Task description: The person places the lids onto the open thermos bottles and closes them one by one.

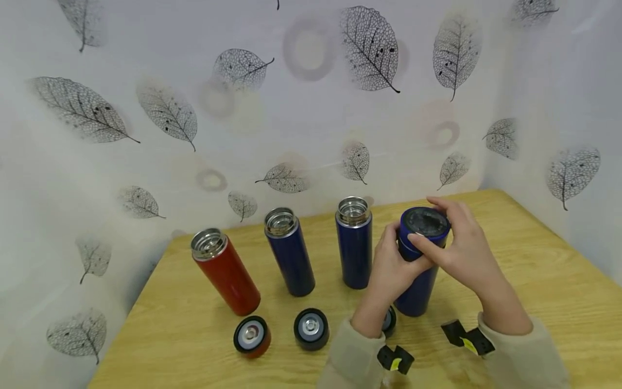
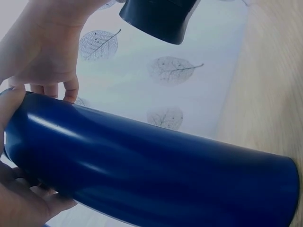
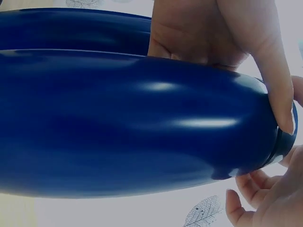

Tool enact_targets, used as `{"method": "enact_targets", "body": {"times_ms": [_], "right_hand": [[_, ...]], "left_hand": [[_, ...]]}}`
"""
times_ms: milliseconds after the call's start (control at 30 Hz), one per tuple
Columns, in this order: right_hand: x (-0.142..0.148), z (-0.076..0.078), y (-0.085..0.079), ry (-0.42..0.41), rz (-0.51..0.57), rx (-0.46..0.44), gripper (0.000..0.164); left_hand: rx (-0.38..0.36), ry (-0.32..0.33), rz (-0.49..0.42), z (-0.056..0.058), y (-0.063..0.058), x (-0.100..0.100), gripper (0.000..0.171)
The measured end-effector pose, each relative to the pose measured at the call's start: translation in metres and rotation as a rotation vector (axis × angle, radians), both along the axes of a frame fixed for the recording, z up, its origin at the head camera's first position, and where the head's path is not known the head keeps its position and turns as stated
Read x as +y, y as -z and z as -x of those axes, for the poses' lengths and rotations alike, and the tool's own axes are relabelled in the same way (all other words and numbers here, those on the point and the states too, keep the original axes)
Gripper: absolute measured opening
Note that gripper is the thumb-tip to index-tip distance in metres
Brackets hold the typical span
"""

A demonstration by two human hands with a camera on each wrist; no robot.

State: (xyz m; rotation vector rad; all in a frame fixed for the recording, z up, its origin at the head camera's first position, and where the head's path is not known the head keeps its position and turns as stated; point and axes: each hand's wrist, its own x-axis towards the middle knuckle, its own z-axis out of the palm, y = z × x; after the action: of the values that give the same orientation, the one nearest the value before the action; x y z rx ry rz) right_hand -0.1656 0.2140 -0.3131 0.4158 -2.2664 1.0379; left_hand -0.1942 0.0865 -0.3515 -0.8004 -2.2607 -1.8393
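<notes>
At the right of the table stands a blue thermos bottle (image 1: 417, 294), its dark-topped lid (image 1: 426, 222) seated on the mouth. My left hand (image 1: 394, 265) grips the bottle's upper body from the left. Around the lid curl the thumb and fingers of my right hand (image 1: 464, 248). Both wrist views show the smooth blue bottle wall (image 2: 156, 161) close up, with the hands meeting near its top. The bottle's base rests on the table. Part of the lid's side is hidden by the fingers.
Lidless bottles stand to the left: a red one (image 1: 230, 278), a blue one (image 1: 293, 262) and another blue one (image 1: 356, 254). In front lie upturned lids: a red-sided one (image 1: 250, 336), a dark one (image 1: 311, 328) and one partly behind my left wrist (image 1: 390, 322). A leaf-print curtain (image 1: 311, 119) hangs behind.
</notes>
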Motion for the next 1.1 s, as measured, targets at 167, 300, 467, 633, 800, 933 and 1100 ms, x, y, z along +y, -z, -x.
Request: {"method": "enact_targets", "body": {"times_ms": [167, 300, 467, 633, 800, 933, 1100], "right_hand": [[0.002, 0.000, -0.002, -0.102, -0.034, 0.041, 0.055], [0.003, -0.003, -0.002, -0.149, -0.033, 0.054, 0.058], [0.002, -0.005, -0.002, -0.096, -0.017, 0.022, 0.063], [-0.002, -0.003, -0.002, -0.004, 0.007, -0.004, 0.068], [-0.006, 0.001, 0.000, 0.102, 0.011, 0.006, 0.070], [-0.004, 0.001, 0.001, 0.068, -0.009, -0.008, 0.070], [0.005, -0.001, 0.001, -0.108, 0.032, -0.037, 0.072]], "left_hand": [[-0.001, 0.001, -0.001, 0.000, -0.001, -0.001, 0.057], [-0.011, -0.010, 0.005, -0.001, -0.001, 0.000, 0.057], [-0.023, -0.041, 0.028, -0.002, -0.001, 0.001, 0.058], [-0.016, -0.063, 0.054, -0.002, -0.002, 0.001, 0.059], [-0.016, -0.060, 0.050, -0.002, -0.003, 0.001, 0.060], [-0.005, -0.054, 0.046, -0.002, -0.002, 0.000, 0.060], [-0.017, 0.000, 0.016, 0.000, -0.002, -0.003, 0.061]]}}
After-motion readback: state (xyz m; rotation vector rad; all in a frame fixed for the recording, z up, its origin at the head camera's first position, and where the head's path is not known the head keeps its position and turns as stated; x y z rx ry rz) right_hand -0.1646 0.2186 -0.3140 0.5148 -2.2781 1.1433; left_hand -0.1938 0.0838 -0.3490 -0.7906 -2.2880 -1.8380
